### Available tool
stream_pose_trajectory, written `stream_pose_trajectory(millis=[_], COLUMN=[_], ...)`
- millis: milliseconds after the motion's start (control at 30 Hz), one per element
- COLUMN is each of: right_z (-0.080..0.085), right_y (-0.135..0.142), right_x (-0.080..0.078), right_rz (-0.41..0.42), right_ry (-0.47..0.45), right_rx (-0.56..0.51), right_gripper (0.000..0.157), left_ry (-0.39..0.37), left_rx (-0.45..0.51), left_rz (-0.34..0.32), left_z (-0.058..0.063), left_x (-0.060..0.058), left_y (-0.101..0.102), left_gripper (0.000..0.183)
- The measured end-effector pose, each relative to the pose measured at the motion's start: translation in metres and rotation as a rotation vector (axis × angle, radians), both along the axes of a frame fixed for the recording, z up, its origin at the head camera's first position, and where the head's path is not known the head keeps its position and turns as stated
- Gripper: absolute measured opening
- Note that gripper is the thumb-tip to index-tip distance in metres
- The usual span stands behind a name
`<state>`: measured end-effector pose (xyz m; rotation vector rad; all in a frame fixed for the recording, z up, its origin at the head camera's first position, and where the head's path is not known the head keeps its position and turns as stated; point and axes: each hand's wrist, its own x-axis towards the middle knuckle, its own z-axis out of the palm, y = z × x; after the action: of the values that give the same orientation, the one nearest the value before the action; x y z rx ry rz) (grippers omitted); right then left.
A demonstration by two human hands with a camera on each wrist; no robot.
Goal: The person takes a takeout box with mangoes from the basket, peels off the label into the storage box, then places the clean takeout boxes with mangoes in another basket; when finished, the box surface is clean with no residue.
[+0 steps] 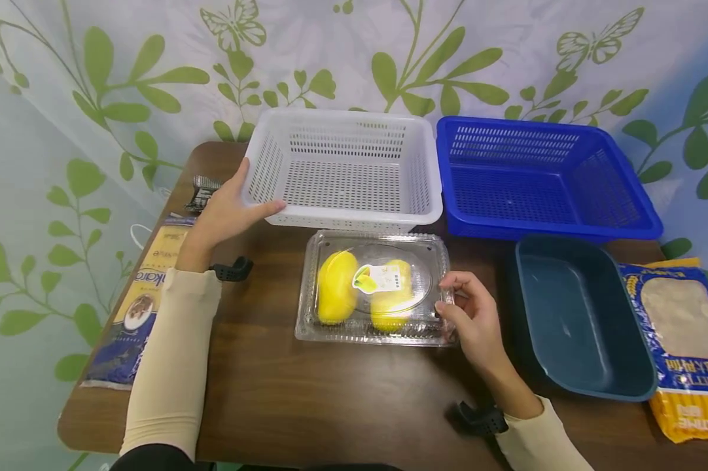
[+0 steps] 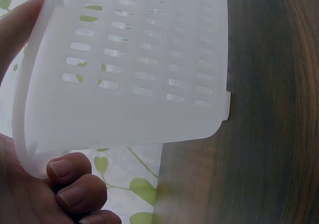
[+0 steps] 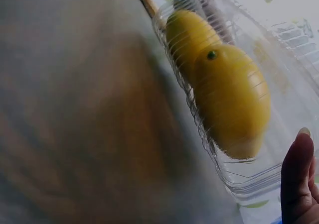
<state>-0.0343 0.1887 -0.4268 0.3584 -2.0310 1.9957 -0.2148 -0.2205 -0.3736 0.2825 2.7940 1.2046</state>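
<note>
At the near left corner of a white plastic basket [image 1: 342,214], my left hand [image 1: 227,206] grips the rim. Its thumb lies over the front rim, and in the left wrist view curled fingers [image 2: 82,194] show under the basket's lip. A clear lidded plastic container [image 1: 307,307] stands in front of the basket, with two yellow mangoes [image 1: 337,288] inside and a white label [image 1: 383,278] on the lid. My right hand [image 1: 474,314] pinches the container's right edge; in the right wrist view the thumb [image 3: 297,179] is beside the clear wall.
A blue basket [image 1: 548,226] stands right of the white one, overlapped in view by a dark teal tub [image 1: 595,386]. Food bags lie at the table's right side [image 1: 684,327] and left side [image 1: 136,314]. A small black packet [image 1: 203,193] lies behind my left hand.
</note>
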Motion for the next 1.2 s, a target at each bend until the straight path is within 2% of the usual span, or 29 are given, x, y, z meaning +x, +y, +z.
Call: stream_pose_trajectory(millis=[167,333,433,533,633,733,800,933,1067,1133,1200], right_z=[-0.004,-0.003,-0.003,-0.004,-0.004,-0.004,-0.004,-0.005,-0.007,-0.008,-0.008], right_y=[0.0,0.005,0.007,0.007,0.006,0.006,0.006,0.004,0.002,0.001,0.001], right_x=[0.004,0.005,0.004,0.0,-0.003,-0.005,-0.005,-0.002,0.003,0.004,0.003], right_rz=[0.002,-0.025,-0.017,0.006,0.01,0.01,0.01,0.007,-0.001,-0.002,-0.007], right_ry=[0.012,-0.002,-0.012,-0.008,-0.002,-0.005,-0.012,-0.024,-0.029,-0.027,-0.027], right_rx=[-0.037,-0.009,0.018,0.036,0.059,0.067,0.07,0.065,0.063,0.066,0.076], right_gripper=[0.024,0.024,0.022,0.021,0.021,0.022,0.022,0.022,0.023,0.022,0.022], left_ry=[0.007,0.011,0.032,0.049,0.107,0.204,0.269,0.36,0.417,0.425,0.407], left_rx=[0.012,0.04,-0.006,-0.142,-0.273,-0.294,-0.283,-0.286,-0.345,-0.351,-0.348], left_rz=[-0.018,-0.05,-0.039,0.027,0.108,0.128,0.091,-0.08,-0.252,-0.31,-0.343], left_z=[0.003,0.005,0.008,0.022,0.043,0.061,0.069,0.073,0.064,0.057,0.05], left_x=[0.0,-0.003,-0.003,0.006,0.021,0.038,0.05,0.075,0.099,0.108,0.115], left_y=[0.003,0.01,0.009,0.007,0.007,0.012,0.019,0.034,0.047,0.052,0.053], left_gripper=[0.117,0.115,0.119,0.122,0.117,0.106,0.099,0.089,0.085,0.084,0.082])
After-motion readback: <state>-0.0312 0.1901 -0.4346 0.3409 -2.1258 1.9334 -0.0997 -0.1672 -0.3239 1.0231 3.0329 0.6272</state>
